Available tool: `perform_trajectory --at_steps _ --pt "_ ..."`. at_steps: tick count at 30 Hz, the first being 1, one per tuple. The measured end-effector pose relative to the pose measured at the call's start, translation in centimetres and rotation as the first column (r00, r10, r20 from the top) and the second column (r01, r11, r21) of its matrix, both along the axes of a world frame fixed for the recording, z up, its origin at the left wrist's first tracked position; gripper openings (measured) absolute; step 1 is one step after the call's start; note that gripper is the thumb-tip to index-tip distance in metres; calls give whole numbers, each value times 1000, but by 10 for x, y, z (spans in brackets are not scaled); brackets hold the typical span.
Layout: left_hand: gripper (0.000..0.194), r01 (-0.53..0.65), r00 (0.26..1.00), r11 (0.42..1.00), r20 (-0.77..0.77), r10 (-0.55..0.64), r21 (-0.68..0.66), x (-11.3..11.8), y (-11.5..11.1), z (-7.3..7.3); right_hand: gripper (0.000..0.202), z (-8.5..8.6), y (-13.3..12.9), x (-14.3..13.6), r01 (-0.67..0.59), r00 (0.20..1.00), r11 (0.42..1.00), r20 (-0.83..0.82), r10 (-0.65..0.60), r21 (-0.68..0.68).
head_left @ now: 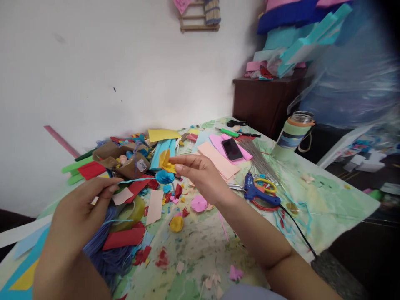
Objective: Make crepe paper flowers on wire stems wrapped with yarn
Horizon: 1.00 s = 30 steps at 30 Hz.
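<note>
Left of center, your left hand [81, 208] pinches the blue stem [139, 180]; mid-frame, your right hand [203, 173] has its grip closed on the yellow petals [165, 159], just above the blue flower [164, 177]. Roomier tabletop [339, 175] stretches right to its corner; the white label [141, 165] isn't clearly legible.

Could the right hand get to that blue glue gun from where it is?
Probably yes: the blue glue gun lies just right of the forearm, and nothing seems to cover it. The right hand is pinching yellow paper petals, though, so it might need to let go first.
</note>
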<state>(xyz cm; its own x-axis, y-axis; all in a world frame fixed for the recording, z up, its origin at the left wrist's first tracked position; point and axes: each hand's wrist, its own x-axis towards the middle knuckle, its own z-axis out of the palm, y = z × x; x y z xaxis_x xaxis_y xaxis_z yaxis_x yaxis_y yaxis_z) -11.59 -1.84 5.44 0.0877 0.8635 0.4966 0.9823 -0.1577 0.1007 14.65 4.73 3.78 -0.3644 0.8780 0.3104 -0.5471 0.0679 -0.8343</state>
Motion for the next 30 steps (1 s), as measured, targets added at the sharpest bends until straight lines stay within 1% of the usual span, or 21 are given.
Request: perform_trajectory --at_steps 3,5,7,10,12,15,18,20,22,23,24,25,27,28,29,30 --pt "26 125 992 991 -27 -126 -46 6 0 1 18 1 -3 1 -68 997 998 39 69 -18" --pt "25 213 976 977 -38 -214 -16 13 -1 2 22 1 -5 0 -86 994 996 71 89 -36" --pt "24 264 964 964 -45 -263 37 20 -1 1 23 -1 -6 -3 -99 990 993 98 104 -61" --pt "22 255 967 961 -49 -252 104 29 -1 -1 27 -4 -8 -8 -104 982 991 149 116 -84" --pt "20 245 969 954 -87 -233 173 32 0 -3 31 -5 -9 -8 -89 976 994 191 101 -67" --pt "20 242 964 933 -173 -201 267 34 1 -4 38 -4 -9 -5 -52 964 999 261 48 11" --pt "20 226 964 925 -207 -167 304 34 0 -4 46 -3 -6 -2 -17 950 996 313 -12 87" --pt "20 214 967 927 -203 -156 309 34 -1 -4 38 -4 -5 -3 2 948 997 316 -28 81" --pt "21 212 969 932 -190 -160 295 35 -2 -5 22 -5 -4 -6 32 938 994 341 -66 105" --pt "22 215 968 937 -186 -167 276 35 -2 -5 14 -6 -4 -8 62 924 986 364 -116 157" --pt "23 220 967 942 -182 -176 255 36 -2 -6 10 -6 -4 -10 103 903 966 384 -191 239" --pt "23 223 967 946 -180 -183 236 36 -1 -6 8 -7 -5 -11 145 876 931 394 -279 336" --pt "23 235 964 949 -178 -200 210 37 -1 -8 7 -8 -5 -13 209 817 836 378 -434 507" --pt "23 244 961 948 -179 -209 205 38 -1 -8 6 -9 -6 -13 227 793 794 366 -486 563" --pt "23 251 959 947 -183 -215 200 39 -1 -9 6 -9 -6 -13 234 775 766 361 -519 599" --pt "23 253 958 948 -189 -217 192 40 -2 -9 6 -10 -5 -14 235 762 749 361 -538 620"
